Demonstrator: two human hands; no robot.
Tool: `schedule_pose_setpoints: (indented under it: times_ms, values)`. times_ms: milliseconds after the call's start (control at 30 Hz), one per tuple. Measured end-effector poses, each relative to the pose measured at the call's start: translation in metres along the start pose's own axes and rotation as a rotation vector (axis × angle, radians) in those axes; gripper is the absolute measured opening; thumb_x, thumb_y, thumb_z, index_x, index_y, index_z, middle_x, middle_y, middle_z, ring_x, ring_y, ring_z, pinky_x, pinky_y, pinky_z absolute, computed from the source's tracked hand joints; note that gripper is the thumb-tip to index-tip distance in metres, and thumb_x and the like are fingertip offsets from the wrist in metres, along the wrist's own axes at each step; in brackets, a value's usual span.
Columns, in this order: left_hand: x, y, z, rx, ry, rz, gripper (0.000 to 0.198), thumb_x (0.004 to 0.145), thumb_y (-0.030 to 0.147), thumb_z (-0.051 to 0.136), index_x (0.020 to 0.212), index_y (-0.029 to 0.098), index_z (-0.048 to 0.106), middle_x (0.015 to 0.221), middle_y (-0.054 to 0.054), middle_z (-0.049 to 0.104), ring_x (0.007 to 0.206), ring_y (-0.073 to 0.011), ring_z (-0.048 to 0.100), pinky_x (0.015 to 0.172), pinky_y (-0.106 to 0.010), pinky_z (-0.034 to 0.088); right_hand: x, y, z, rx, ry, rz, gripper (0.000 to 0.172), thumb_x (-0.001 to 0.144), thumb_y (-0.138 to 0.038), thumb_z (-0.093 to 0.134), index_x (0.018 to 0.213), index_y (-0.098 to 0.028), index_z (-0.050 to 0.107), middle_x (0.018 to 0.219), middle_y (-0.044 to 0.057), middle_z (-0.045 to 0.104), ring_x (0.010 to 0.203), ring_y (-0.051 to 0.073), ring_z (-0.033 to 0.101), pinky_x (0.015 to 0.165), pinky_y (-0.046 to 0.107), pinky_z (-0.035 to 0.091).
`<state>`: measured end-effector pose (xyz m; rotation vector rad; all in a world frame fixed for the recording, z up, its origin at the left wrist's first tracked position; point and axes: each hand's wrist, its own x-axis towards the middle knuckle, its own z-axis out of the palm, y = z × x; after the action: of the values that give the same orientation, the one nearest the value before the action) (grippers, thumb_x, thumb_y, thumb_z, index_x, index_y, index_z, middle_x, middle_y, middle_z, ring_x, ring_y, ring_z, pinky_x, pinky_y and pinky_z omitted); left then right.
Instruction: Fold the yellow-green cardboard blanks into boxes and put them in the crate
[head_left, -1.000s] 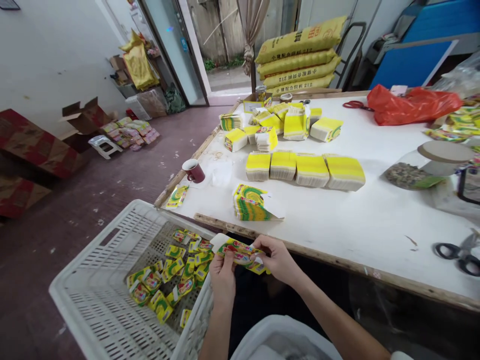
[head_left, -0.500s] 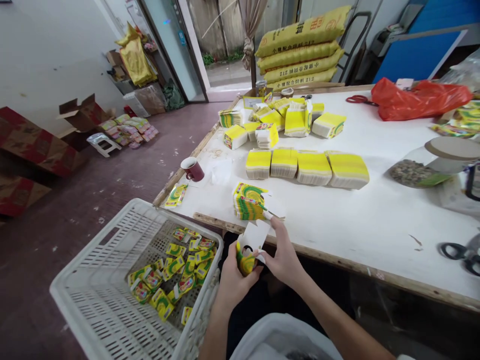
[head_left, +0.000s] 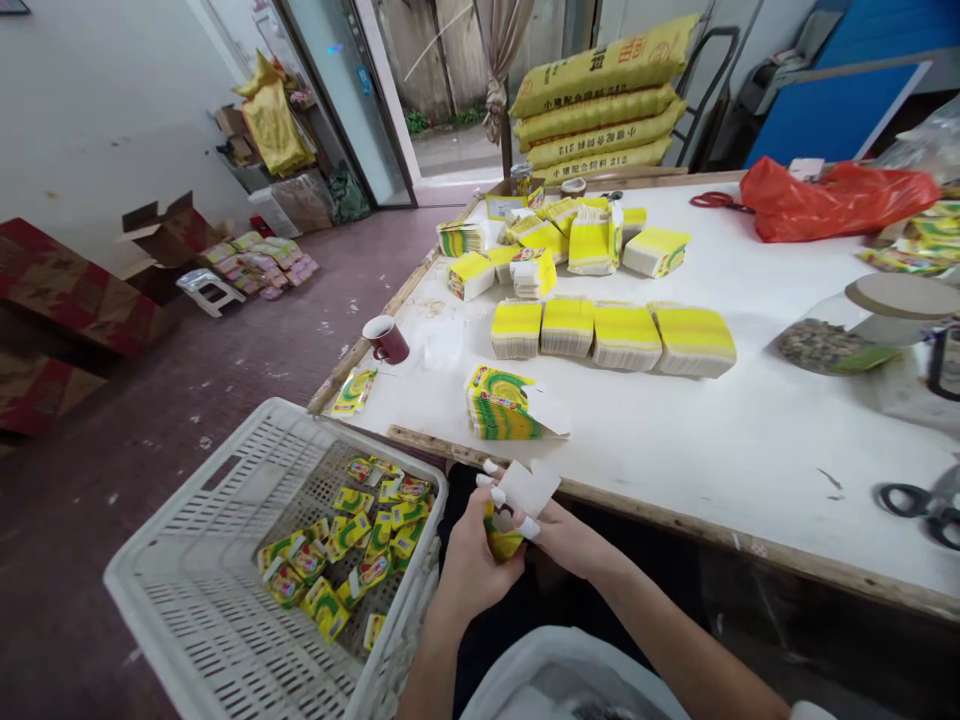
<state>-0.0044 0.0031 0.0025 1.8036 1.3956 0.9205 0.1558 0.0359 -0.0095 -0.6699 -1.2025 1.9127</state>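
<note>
Over my lap, at the table's front edge, my left hand is closed around a small yellow-and-green card box, its white inner flap standing up. My right hand grips the same box from the right, fingers at the flap. White coverings show on several fingertips. Part of a small dark round shape appears in the box opening; I cannot make out what it is. Just beyond my hands lies a fanned stack of flat printed cards. To the left, a white plastic basket holds several yellow-green packets.
A row of yellow card stacks crosses the table, more piled behind. A maroon mug stands near the left edge. Scissors, a clear jar and a red plastic bag are rightward. A white-lined container sits below my arms.
My right hand has come down from beside the card stack to the box. The box's white flap has shifted slightly right and down. The basket looks unchanged.
</note>
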Motion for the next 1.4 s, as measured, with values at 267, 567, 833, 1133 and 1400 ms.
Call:
schedule_pose_setpoints:
  times_ms: [267, 567, 833, 1133, 1400]
  values:
    - [-0.001, -0.019, 0.011, -0.098, 0.256, -0.152, 0.070, 0.067, 0.017, 0.076, 0.131, 0.021, 0.045, 0.124, -0.013, 0.060, 0.117, -0.0299, 0.061, 0.103, -0.047, 0.048, 0.003, 0.011, -0.013, -0.733, 0.135, -0.372, 0.051, 0.098, -0.013, 0.042, 0.144, -0.028, 0.058, 0.154, 0.009, 0.054, 0.143, 0.024, 0.051, 0.119, 0.045, 0.042]
    - [-0.009, -0.011, -0.013, -0.084, 0.101, -0.243, 0.057, 0.069, 0.035, 0.082, 0.119, 0.019, 0.058, 0.106, -0.008, 0.071, 0.095, -0.0258, 0.069, 0.087, -0.040, 0.055, 0.006, -0.027, -0.028, -0.964, -0.128, -0.223, 0.033, 0.091, -0.005, 0.051, 0.115, -0.019, 0.068, 0.144, 0.017, 0.058, 0.142, 0.027, 0.051, 0.112, 0.043, 0.047]
    - [-0.002, -0.011, -0.022, -0.004, 0.049, -0.195, 0.066, 0.065, 0.030, 0.084, 0.125, 0.020, 0.057, 0.108, -0.009, 0.073, 0.094, -0.0260, 0.071, 0.086, -0.041, 0.056, 0.007, -0.038, -0.028, -0.975, -0.176, -0.194, 0.035, 0.093, -0.007, 0.051, 0.123, -0.020, 0.064, 0.139, 0.016, 0.055, 0.128, 0.024, 0.057, 0.109, 0.040, 0.047]
    - [-0.007, -0.015, -0.018, 0.035, 0.067, -0.161, 0.063, 0.066, 0.031, 0.084, 0.123, 0.020, 0.059, 0.109, -0.009, 0.073, 0.099, -0.0277, 0.070, 0.091, -0.043, 0.056, 0.004, -0.020, -0.033, -0.767, -0.165, -0.242, 0.031, 0.093, -0.023, 0.061, 0.124, -0.020, 0.060, 0.140, 0.016, 0.053, 0.135, 0.027, 0.050, 0.113, 0.047, 0.042]
    - [-0.009, -0.022, -0.010, -0.822, 0.905, -0.217, 0.051, 0.082, 0.068, 0.065, 0.107, 0.024, 0.062, 0.115, -0.007, 0.067, 0.078, -0.0155, 0.062, 0.068, -0.029, 0.054, 0.029, -0.017, -0.027, -0.733, 0.279, -0.297, 0.049, 0.090, -0.036, 0.066, 0.134, -0.022, 0.049, 0.123, 0.011, 0.064, 0.103, 0.022, 0.068, 0.092, 0.040, 0.057]
